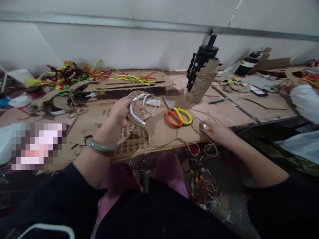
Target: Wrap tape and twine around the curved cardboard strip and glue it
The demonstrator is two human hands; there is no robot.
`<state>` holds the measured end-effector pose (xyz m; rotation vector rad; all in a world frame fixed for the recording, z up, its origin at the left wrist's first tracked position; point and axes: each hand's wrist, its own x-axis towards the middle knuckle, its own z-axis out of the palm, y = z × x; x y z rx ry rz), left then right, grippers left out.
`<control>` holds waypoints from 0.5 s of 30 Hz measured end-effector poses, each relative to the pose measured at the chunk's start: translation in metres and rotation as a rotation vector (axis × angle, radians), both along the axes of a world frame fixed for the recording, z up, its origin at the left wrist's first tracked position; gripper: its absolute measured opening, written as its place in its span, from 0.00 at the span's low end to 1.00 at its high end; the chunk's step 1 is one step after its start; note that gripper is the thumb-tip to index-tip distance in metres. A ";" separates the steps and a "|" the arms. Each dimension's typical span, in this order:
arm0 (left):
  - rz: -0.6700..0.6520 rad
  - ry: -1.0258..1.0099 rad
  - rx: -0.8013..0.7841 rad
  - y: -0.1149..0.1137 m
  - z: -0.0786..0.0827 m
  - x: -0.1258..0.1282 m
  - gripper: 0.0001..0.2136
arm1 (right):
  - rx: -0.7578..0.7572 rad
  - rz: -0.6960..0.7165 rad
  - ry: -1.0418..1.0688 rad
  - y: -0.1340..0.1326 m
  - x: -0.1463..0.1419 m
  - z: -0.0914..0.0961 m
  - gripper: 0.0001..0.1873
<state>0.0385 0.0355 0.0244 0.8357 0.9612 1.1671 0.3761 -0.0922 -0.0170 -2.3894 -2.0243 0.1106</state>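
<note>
My left hand (122, 111) is closed on the near-left edge of a ring wound with brown twine (137, 121), which has white strips on its inner side. Beside that ring, a roll of tape (150, 103) stands on edge. My right hand (211, 130) is closed on loose twine (189, 143), which trails in loops over the cardboard's front edge. Between my hands lie scissors (178, 116) with one red and one yellow handle, blades pointing away. Behind them, a cone of twine (203, 83) leans against a black flowered bottle (199, 63).
A cardboard sheet (99, 146) covers the table in front of me. Colourful pipe cleaners (132, 78) lie at the back. A green pen (216, 102) and a phone (258, 90) are on the right. A co-worker's white sleeve (305, 103) shows at the right edge.
</note>
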 end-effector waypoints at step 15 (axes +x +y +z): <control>0.028 0.051 0.081 0.024 -0.007 -0.019 0.08 | -0.016 0.212 -0.077 0.089 -0.088 0.022 0.18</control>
